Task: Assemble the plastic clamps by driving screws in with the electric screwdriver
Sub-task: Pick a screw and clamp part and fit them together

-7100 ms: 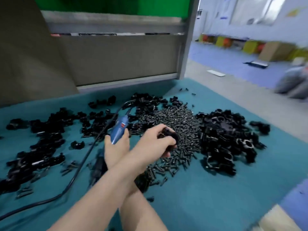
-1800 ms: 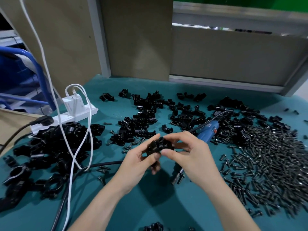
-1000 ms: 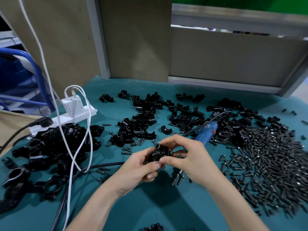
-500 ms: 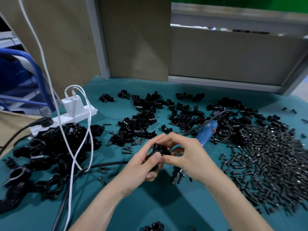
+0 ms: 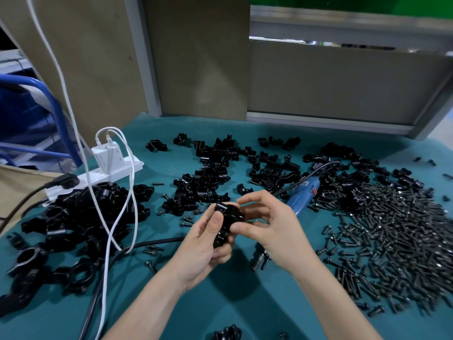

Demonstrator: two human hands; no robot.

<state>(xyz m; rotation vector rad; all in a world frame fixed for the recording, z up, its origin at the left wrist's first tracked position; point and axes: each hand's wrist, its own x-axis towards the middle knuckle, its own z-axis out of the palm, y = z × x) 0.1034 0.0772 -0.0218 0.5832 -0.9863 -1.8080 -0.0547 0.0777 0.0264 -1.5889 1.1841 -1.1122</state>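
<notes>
A black plastic clamp (image 5: 226, 218) is held above the teal table between both hands. My left hand (image 5: 206, 244) grips it from below, thumb on its side. My right hand (image 5: 272, 224) pinches it from the right with thumb and fingers. The blue electric screwdriver (image 5: 304, 197) lies on the table behind my right hand, its black tip (image 5: 259, 260) showing under the wrist. A big heap of dark screws (image 5: 392, 231) covers the right side.
Loose black clamp parts (image 5: 215, 177) lie at the centre back, and a larger pile of clamps (image 5: 73, 217) sits at the left. A white power strip (image 5: 103, 173) with white cables (image 5: 117, 217) stands at the back left. A black cord (image 5: 137, 246) crosses the table (image 5: 245, 303).
Both hands have kept hold of the clamp and turned it; my right fingers shifted on its right side. The screwdriver has stayed on the table.
</notes>
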